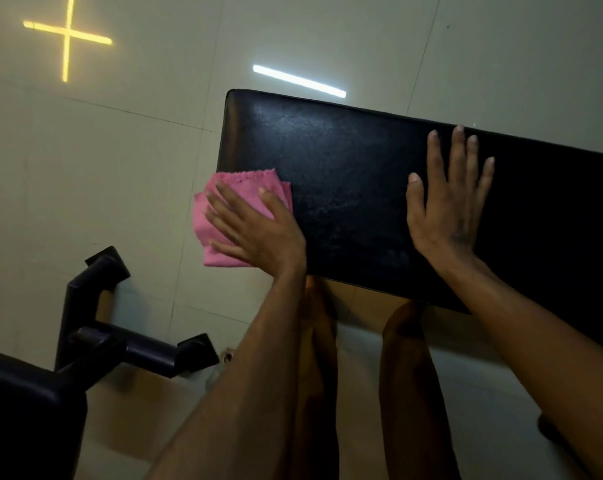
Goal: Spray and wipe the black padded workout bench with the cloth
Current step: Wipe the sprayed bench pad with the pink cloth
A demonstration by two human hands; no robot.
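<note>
At centre frame my left hand [255,230] presses the pink cloth [224,216] flat-fingered on the black bench [345,188] pad's left end; my right hand [445,199] rests released, flat, right of centre.

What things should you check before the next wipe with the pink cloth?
1. Left hand flat on the pink cloth: ok.
2. Cloth fully on the black bench pad: not ok, it hangs past the pad's end.
3. Right hand flat on the pad, steadying it: ok.
4. Pad wet with spray: cannot tell; only faint sheen and streaks show.
5. Spray bottle nearby: cannot tell, none in view.
</note>
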